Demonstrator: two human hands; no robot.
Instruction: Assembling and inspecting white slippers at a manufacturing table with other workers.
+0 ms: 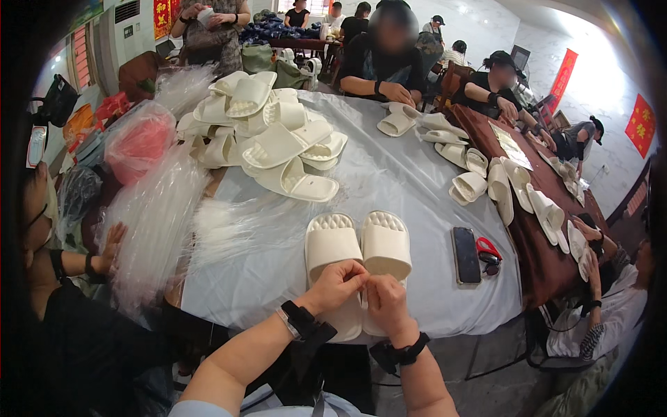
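Observation:
A pair of cream slippers lies side by side in front of me: the left slipper (pixel 333 247) and the right slipper (pixel 386 249), toes pointing away. Over their heel ends, my left hand (pixel 335 288) and my right hand (pixel 389 306) meet with fingertips pinched together. Whatever the fingers hold, if anything, is too small or hidden to make out. Both hands cover part of the slippers' insoles. Further up and left, a heap of cream slippers (pixel 278 139) is piled on the table. Thin clear strands (pixel 240 226) lie spread below that heap.
Grey-white sheeting (pixel 445 313) covers the table. To the right lie a phone (pixel 465 256) and red-handled scissors (pixel 489 250). Clear plastic bags (pixel 149 222) bulge at the left beside another person's hand (pixel 111 247). More slippers (pixel 499 191) line the right side, where other people sit working.

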